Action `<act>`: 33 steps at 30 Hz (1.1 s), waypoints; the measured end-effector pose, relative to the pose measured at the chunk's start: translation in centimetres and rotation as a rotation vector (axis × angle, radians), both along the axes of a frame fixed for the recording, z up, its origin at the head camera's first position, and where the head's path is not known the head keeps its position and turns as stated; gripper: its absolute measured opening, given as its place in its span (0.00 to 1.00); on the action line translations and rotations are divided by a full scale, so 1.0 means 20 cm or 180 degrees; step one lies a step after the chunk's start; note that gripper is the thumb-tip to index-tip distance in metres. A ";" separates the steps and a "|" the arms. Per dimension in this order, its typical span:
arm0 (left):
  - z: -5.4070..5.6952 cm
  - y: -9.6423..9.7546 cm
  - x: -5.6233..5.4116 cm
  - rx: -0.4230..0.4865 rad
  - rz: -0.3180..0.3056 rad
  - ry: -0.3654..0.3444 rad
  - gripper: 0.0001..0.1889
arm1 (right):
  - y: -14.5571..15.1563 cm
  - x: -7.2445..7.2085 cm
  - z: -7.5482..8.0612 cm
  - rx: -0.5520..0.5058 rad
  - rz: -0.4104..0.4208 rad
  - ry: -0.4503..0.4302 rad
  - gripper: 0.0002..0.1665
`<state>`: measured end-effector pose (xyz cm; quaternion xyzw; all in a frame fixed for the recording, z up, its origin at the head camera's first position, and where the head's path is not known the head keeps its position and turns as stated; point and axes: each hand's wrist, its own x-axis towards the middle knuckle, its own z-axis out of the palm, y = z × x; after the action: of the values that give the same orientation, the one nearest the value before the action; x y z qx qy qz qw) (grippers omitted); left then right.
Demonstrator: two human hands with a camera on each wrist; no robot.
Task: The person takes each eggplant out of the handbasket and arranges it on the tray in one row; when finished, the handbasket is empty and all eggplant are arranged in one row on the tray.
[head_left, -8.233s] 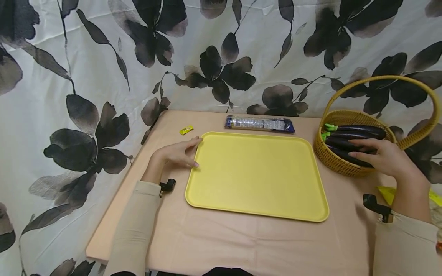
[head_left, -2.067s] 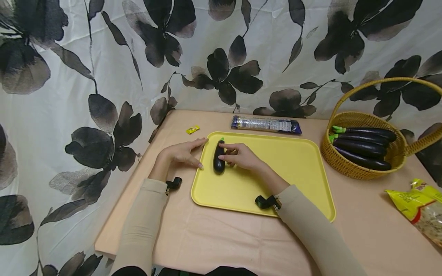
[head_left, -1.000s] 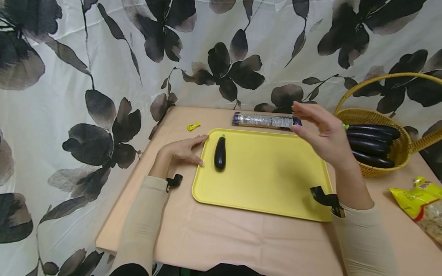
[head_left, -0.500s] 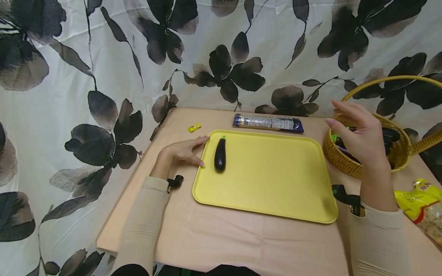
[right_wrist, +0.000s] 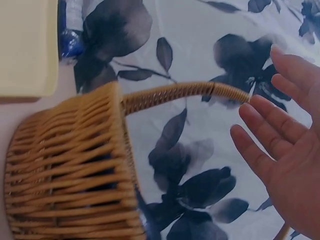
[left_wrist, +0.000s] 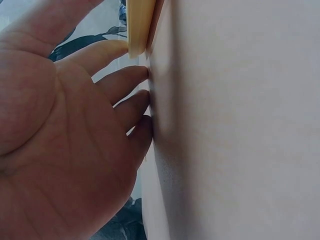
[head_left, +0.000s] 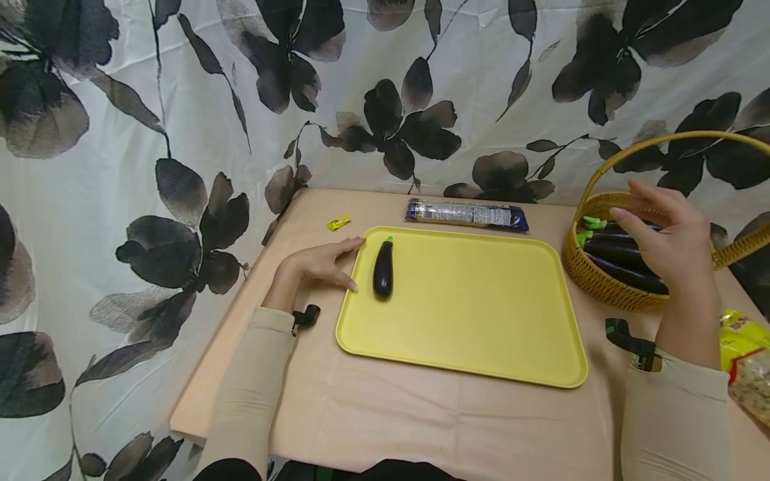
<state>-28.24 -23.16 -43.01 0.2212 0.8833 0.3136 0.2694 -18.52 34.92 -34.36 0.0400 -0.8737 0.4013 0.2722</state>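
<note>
On the left part of a yellow tray point(head_left: 469, 314) lies one dark eggplant point(head_left: 383, 268), its green stem end pointing away. My left hand point(head_left: 315, 266) touches the tray's left edge with thumb and finger; in the left wrist view the other fingertips of that hand point(left_wrist: 75, 130) rest on the table. Above the wicker basket point(head_left: 592, 284) hovers my right hand point(head_left: 676, 244), fingers loosely extended and holding nothing. Several more eggplants point(head_left: 619, 250) lie in the basket, partly hidden behind that hand. The right wrist view shows the right hand point(right_wrist: 292, 150) apart from the basket's side point(right_wrist: 75, 170).
Behind the tray lies a blue and silver packet point(head_left: 466, 215). A small yellow wrapped piece point(head_left: 339, 222) sits at the back left. At the right edge is a yellow bag point(head_left: 746, 347), partly covered by the right arm. The basket's handle point(head_left: 674, 138) arches high.
My right hand let go of the eggplant on the tray and moved right, over the basket. Earlier that hand was in the basket and the tray bare. My left hand stayed at the tray's edge.
</note>
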 end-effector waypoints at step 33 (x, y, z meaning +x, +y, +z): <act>0.03 0.01 0.02 -0.0058 0.0025 0.0018 0.66 | 0.25 -0.05 -0.19 0.1022 -0.0013 -0.1746 0.35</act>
<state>-27.83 -22.91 -42.49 0.2162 0.8877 0.3059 0.2677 -19.60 40.01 -38.25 -0.0289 -0.9668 0.2535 0.0175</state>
